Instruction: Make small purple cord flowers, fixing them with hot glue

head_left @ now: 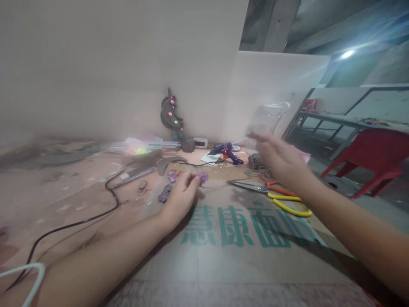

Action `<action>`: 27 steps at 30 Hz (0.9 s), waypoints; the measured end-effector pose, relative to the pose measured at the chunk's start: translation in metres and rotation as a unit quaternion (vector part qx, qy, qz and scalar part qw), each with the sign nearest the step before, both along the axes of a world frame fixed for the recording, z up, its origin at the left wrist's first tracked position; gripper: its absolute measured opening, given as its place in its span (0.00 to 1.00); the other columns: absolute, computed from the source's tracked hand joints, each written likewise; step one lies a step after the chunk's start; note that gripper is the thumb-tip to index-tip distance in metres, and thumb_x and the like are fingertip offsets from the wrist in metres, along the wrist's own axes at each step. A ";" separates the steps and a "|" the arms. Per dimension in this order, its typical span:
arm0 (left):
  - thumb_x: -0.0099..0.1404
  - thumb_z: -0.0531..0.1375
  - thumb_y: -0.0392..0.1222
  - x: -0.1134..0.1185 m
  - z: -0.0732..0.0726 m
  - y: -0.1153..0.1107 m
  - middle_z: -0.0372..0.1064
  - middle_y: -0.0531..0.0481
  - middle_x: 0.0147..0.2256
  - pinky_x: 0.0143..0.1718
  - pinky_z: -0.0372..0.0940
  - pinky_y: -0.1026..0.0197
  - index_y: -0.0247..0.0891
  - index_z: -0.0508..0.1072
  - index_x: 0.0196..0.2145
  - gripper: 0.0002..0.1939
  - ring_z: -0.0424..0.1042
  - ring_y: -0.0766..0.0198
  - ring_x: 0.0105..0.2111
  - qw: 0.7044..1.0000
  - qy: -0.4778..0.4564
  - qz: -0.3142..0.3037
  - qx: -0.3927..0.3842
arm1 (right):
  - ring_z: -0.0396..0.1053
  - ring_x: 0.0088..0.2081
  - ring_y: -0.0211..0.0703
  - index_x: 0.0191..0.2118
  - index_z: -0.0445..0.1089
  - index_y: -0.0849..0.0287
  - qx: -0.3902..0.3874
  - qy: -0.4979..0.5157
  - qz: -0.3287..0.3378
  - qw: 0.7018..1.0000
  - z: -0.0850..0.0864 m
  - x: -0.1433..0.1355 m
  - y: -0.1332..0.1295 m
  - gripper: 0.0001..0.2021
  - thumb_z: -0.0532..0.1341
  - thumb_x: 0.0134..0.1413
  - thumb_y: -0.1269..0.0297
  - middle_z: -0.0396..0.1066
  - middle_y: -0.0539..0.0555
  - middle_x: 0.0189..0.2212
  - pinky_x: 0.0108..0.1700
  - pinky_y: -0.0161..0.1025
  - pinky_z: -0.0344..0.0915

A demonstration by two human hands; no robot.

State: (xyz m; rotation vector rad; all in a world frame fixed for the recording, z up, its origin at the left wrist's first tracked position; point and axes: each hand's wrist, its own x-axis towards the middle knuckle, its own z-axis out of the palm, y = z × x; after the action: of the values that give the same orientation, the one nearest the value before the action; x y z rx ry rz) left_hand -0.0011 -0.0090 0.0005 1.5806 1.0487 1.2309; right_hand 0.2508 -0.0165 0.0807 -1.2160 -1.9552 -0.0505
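Observation:
My left hand [182, 194] rests over the cardboard sheet [204, 264], its thumb and fingers pinched on a small purple flower [203, 177]. A thin grey cord runs from near the flower toward the scissors. More purple flowers [165, 194] lie just left of that hand. My right hand [277, 157] is raised on the right, above the yellow-and-orange-handled scissors [268, 189] and near a ball of grey yarn [254, 161]. Motion smears its fingers, so whether they hold anything cannot be made out. Behind, a blue glue gun [225, 152] lies on its side.
A grey crescent ornament with coloured beads [171, 113] leans against the white wall. A clear jug [270, 117] stands at the back right. A black cable [79, 222] crosses the table's left side. Beyond the table is a red chair [372, 155].

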 end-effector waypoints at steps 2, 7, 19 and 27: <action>0.67 0.53 0.50 0.001 -0.003 -0.002 0.68 0.51 0.31 0.31 0.63 0.62 0.40 0.65 0.34 0.12 0.72 0.62 0.30 1.000 0.007 -0.019 -0.003 | 0.67 0.56 0.52 0.59 0.65 0.59 -0.073 -0.045 0.010 0.996 -0.019 -0.003 0.020 0.21 0.50 0.64 0.60 0.69 0.61 0.55 0.57 0.50 0.64; 0.69 0.52 0.49 0.001 -0.005 -0.003 0.68 0.52 0.34 0.35 0.66 0.62 0.40 0.66 0.35 0.11 0.72 0.64 0.32 0.999 0.019 -0.040 0.030 | 0.68 0.55 0.52 0.60 0.64 0.60 -0.189 -0.093 0.067 0.975 -0.055 -0.025 0.055 0.23 0.56 0.60 0.64 0.69 0.63 0.56 0.57 0.51 0.63; 0.68 0.53 0.48 0.001 -0.003 -0.001 0.70 0.52 0.31 0.33 0.65 0.63 0.39 0.67 0.36 0.10 0.72 0.64 0.31 0.999 0.022 -0.033 0.011 | 0.69 0.40 0.50 0.43 0.68 0.61 -0.162 -0.216 -0.022 0.963 -0.043 0.010 0.012 0.14 0.59 0.57 0.57 0.72 0.60 0.40 0.41 0.43 0.65; 0.65 0.55 0.46 -0.002 0.005 0.004 0.66 0.54 0.27 0.31 0.61 0.64 0.39 0.67 0.28 0.10 0.69 0.63 0.30 0.998 0.014 0.054 -0.016 | 0.69 0.48 0.53 0.50 0.69 0.62 -0.137 -0.278 -0.017 0.951 -0.067 0.030 0.002 0.15 0.55 0.59 0.68 0.72 0.62 0.45 0.51 0.49 0.64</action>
State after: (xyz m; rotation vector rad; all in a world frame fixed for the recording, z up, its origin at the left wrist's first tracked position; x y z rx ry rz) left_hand -0.0035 -0.0046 0.0057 1.5366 1.1795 1.2609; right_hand 0.2807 -0.0145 0.0134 -1.5379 -2.4902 -0.1585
